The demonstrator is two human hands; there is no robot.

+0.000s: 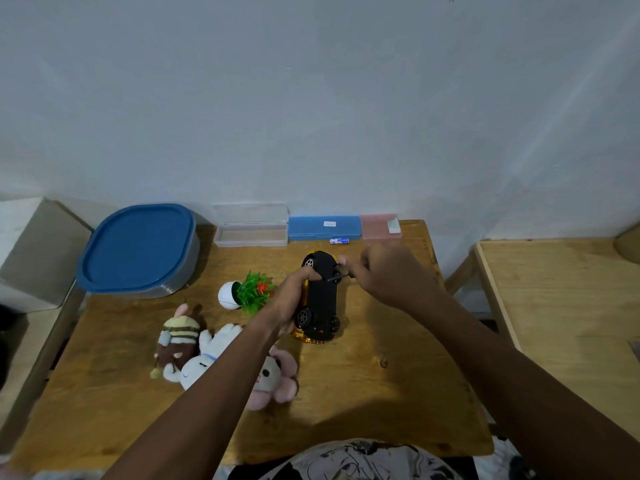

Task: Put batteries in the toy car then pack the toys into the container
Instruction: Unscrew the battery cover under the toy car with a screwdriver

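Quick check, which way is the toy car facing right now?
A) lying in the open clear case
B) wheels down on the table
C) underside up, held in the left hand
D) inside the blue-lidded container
C: the toy car shows its black underside and wheels upward, gripped by the left hand above the table, while the right hand works a small tool at it.

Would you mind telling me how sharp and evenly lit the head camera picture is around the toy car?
Head view: the upturned black-and-yellow toy car is soft, its underside detail hard to read; the right hand and the thin dark tool it holds look slightly motion-blurred; the arms cast a broad shadow on the wooden table; wide-angle distortion bows the table edges.
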